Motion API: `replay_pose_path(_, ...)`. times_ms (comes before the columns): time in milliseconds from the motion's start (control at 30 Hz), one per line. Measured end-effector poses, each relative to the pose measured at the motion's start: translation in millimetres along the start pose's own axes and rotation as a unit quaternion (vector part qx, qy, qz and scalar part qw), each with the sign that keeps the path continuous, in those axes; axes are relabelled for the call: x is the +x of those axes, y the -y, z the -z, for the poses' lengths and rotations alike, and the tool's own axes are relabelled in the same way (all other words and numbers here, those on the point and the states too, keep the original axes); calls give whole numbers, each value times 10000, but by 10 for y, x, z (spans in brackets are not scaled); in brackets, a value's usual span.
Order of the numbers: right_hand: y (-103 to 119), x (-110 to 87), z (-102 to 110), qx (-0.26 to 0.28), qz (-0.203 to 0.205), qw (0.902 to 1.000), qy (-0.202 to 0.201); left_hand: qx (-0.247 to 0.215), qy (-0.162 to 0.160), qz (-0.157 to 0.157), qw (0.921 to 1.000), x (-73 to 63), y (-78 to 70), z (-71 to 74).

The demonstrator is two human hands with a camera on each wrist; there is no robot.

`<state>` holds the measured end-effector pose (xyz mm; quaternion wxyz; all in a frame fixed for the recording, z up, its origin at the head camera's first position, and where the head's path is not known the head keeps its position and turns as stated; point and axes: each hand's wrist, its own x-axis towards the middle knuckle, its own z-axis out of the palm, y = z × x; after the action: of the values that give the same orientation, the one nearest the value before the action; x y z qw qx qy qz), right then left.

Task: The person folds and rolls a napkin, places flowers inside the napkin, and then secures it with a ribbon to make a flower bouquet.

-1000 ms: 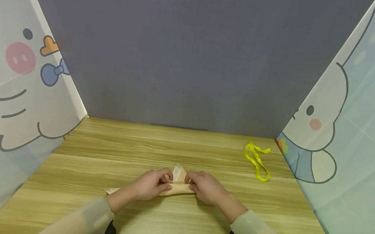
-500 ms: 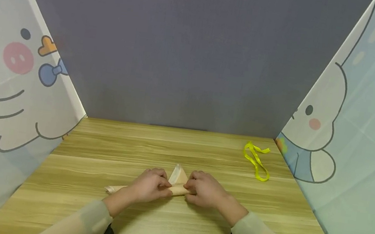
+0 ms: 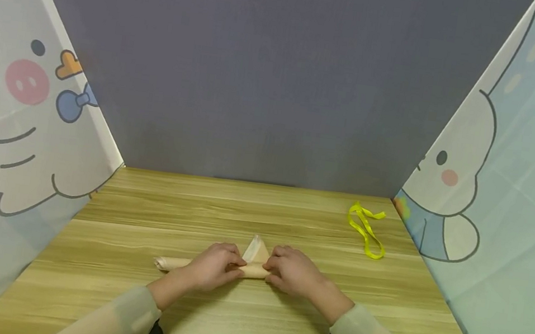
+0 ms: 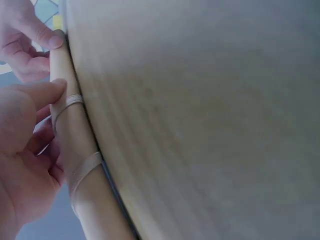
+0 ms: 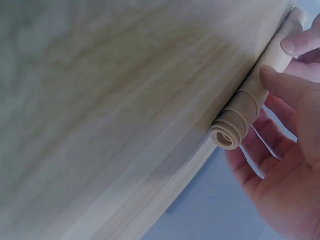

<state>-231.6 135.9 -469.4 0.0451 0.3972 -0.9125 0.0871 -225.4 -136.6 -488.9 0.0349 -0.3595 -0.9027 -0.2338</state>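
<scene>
A beige cloth [image 3: 255, 271] lies rolled into a long tube across the table, with one pointed corner still flat on its far side. My left hand [image 3: 213, 267] pinches the roll between thumb and fingers near the middle. Just to the right, my right hand [image 3: 295, 273] grips it the same way. In the right wrist view, spiral layers show at the near end of the cloth roll [image 5: 241, 117]. Slanting wrapped edges run around the cloth tube [image 4: 82, 150] in the left wrist view. In the head view, the right hand covers the roll's right end.
A yellow ribbon [image 3: 365, 232] lies looped at the back right of the wooden table [image 3: 246, 328]. A grey panel [image 3: 279, 78] stands along the back edge. Cartoon-printed cloth walls [image 3: 515, 250] close off both sides.
Both hands have shifted their grip on the roll. The roll has turned straighter, its left end moving slightly away from me. The ribbon stays put.
</scene>
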Motion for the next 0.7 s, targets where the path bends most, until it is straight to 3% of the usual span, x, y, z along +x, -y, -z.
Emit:
replay_pose_path(200, 6, -15, 1, 159, -15, 9998, -73, -460, -43, 395, 9981, 29, 0, 6)
replay_pose_path(500, -27, 33, -4, 271, -117, 9996, -43, -535, -38, 771, 9956, 70, 20, 5)
replay_pose_path(700, -56, 93, -11, 385, -156, 9991, -76, -736, -29, 808, 9940, 100, 55, 6)
